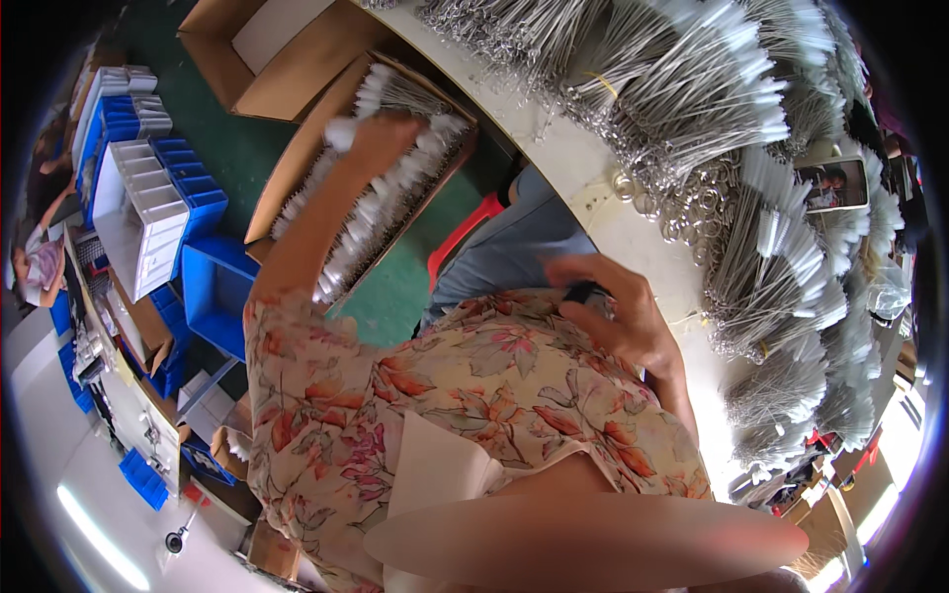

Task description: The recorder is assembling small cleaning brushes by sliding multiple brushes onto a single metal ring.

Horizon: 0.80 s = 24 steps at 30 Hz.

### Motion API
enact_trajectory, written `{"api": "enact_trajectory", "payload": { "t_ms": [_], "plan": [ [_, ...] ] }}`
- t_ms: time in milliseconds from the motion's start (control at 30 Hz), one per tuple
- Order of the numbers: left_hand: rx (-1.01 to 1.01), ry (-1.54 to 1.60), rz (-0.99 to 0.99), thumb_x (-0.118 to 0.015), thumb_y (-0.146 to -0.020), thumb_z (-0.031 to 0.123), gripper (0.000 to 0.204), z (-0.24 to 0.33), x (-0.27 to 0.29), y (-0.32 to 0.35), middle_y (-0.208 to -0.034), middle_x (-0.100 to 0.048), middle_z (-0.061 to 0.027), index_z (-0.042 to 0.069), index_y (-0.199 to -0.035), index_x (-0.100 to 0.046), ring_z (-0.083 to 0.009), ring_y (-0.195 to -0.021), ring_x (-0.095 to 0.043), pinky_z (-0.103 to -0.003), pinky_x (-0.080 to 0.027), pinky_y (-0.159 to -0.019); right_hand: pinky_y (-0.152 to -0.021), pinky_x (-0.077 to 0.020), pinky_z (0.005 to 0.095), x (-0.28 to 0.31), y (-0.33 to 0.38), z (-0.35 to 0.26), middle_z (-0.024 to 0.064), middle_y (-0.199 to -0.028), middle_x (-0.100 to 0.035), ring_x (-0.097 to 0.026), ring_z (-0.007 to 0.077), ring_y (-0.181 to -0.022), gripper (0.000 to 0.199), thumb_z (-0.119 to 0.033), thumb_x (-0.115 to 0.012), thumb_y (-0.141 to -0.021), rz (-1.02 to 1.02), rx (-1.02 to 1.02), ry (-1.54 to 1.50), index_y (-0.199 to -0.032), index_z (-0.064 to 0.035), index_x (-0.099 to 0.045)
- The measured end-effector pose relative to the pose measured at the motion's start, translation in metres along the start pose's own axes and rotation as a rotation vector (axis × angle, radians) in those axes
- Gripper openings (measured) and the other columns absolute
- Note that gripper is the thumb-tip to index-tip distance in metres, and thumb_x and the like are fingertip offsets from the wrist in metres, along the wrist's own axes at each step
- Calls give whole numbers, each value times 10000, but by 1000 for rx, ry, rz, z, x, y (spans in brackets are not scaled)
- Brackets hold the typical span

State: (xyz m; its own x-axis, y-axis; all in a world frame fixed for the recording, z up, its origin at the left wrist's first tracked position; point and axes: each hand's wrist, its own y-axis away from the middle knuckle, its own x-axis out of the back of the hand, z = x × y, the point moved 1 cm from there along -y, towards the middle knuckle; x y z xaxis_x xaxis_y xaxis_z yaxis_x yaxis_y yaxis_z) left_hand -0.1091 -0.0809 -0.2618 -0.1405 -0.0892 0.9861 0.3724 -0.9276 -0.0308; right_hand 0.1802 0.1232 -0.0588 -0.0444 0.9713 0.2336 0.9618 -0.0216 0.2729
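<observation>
My left hand reaches down into a long cardboard box at the upper left. The box is filled with small wire-handled brushes with white bristle heads. The hand touches or hovers just over the brushes; its fingers are blurred and partly hidden, so I cannot see whether it grips any. White bristle heads show beside the wrist. My right hand is held before my body by the table edge, its fingers bent and spread from the thumb. No brush shows in it. Something dark lies between thumb and fingers, too unclear to name.
Bundles of wire brushes are heaped along the pale table, with loose metal rings among them. A phone rests on the heap. Another cardboard box, blue bins and a red stool stand nearby. A person is far left.
</observation>
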Motion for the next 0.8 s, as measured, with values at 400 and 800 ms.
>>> {"api": "enact_trajectory", "payload": {
  "t_ms": [400,800],
  "plan": [
    [450,160,466,-640,-765,256,486,-42,-136,-35,-1280,-385,-170,99,-1203,-500,-352,-1215,-336,-465,-251,-1036,-790,-442,310,2,-1,18,135,-936,-612,-586,214,-898,212,-37,-588,-792,-25,-339,-156,-997,15,-601],
    [544,220,-46,-448,-880,405,563,-69,-222,-68,-1394,-276,-200,79,-1331,-355,-317,-1308,-232,-420,-197,-1064,-807,-443,301,12,5,10,113,-963,-606,-569,185,-911,188,-92,-539,-857,-11,-363,-399,-1004,4,-606]
  ]
}}
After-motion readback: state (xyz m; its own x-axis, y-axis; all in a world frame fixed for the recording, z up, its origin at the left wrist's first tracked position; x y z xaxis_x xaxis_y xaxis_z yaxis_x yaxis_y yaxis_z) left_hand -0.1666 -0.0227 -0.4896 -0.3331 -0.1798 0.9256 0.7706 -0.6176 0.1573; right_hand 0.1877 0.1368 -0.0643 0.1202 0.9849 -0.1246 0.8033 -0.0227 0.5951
